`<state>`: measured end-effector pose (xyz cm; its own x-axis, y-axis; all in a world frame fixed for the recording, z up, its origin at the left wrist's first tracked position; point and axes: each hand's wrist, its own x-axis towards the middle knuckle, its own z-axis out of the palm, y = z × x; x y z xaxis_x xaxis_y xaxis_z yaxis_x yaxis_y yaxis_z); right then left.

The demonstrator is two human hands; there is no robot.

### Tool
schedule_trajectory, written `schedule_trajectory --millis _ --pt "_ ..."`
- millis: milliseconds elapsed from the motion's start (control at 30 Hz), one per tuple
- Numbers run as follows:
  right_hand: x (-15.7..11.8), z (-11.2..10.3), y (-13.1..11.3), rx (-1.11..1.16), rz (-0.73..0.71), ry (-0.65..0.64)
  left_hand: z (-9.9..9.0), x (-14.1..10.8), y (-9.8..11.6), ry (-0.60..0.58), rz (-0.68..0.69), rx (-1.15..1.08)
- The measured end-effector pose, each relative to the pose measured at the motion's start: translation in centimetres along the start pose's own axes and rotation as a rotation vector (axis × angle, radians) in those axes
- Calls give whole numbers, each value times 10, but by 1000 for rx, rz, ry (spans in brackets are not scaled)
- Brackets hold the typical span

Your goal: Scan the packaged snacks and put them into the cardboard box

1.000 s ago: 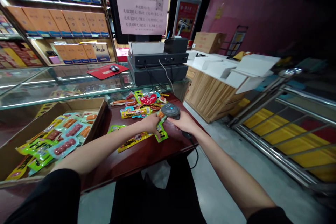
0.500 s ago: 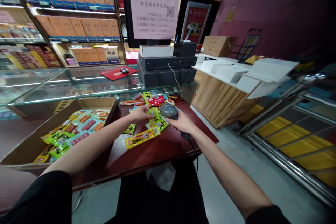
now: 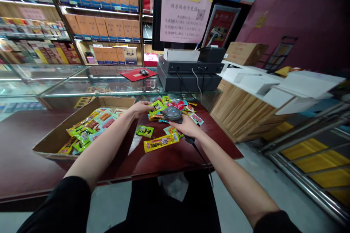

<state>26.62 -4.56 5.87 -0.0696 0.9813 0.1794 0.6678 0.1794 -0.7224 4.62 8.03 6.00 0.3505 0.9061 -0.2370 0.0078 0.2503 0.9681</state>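
My right hand (image 3: 188, 125) is wrapped around the handle of a black barcode scanner (image 3: 172, 113), its head hanging over the snack packets and its cable trailing down to the table's front edge. Just left of the scanner, my left hand (image 3: 141, 107) pinches the edge of a green snack packet (image 3: 156, 107) above the pile. Behind the scanner lies a heap of small packets, among them a red packet (image 3: 179, 105). Closer to me rest a long yellow snack packet (image 3: 160, 142) and a small green packet (image 3: 144, 131). The scanner and right hand partly cover other packets.
An open cardboard box (image 3: 51, 149) with several snack packets stands left on the dark red table (image 3: 117, 174). Beyond are a glass counter (image 3: 109, 80), a black cash drawer (image 3: 188, 80) and a monitor with a paper sign (image 3: 186, 18). A wooden cabinet (image 3: 237, 105) stands right.
My left hand has moved left and away from me, carrying the green packet from beside the scanner. The head view has turned left, so the scene sits further right.
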Motion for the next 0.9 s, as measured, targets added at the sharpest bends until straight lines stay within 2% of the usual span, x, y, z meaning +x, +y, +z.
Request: schedule_trajectory --millis 200,567,800,900 --pt "3 4 -7 23 -20 -25 -10 1 1 7 14 -38" --pt "1 4 -10 18 -4 -20 -10 5 -2 48 7 -90" --pt "2 3 -10 37 -52 -29 -9 2 2 75 -1 -86" --pt "4 4 -14 19 -49 -39 -16 -2 7 128 6 -66"
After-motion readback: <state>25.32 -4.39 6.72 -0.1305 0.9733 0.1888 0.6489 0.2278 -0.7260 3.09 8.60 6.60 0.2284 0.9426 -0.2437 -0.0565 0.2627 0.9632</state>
